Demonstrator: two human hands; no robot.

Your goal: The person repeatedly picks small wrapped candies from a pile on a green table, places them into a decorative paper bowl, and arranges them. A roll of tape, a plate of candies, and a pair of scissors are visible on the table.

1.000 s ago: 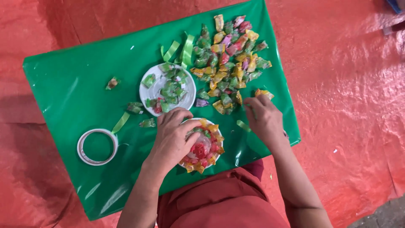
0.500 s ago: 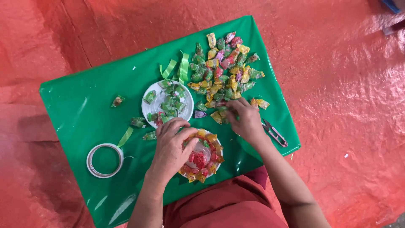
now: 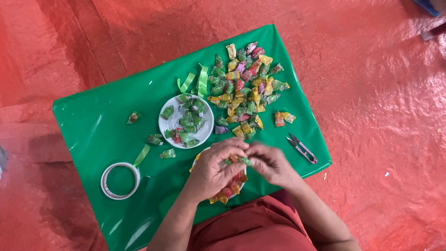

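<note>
Green table (image 3: 93, 135): white plate (image 3: 163, 125) holds green candies (image 3: 188, 122); both hands' grips pinch one green candy (image 3: 243, 161).

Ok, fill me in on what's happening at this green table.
A person sits at a green table. The left hand and right hand meet over a round sweet arrangement, pinching a green wrapped sweet between them. Above lie a pile of wrapped sweets and a white plate of green ones. A tape roll sits to the left, small snips to the right.
</note>
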